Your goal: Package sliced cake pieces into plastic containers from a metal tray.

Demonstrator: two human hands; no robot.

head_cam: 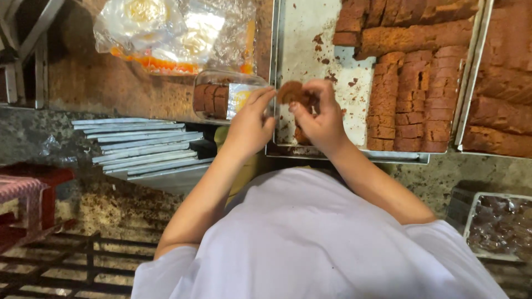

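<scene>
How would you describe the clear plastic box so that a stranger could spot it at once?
Start at the big metal baking tray with rows of brown cake slices. Just off its left edge, beside the left hand, sits the clear plastic box. Unlike the crumpled plastic bags behind it, it is rigid and holds a few slices.

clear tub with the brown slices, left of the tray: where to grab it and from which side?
Probably across the short walls of the clear tub, coming from above on its near side. It lies lengthwise beside the tray, the left hand crowds its right end, and the plastic bags block the far side.
</scene>
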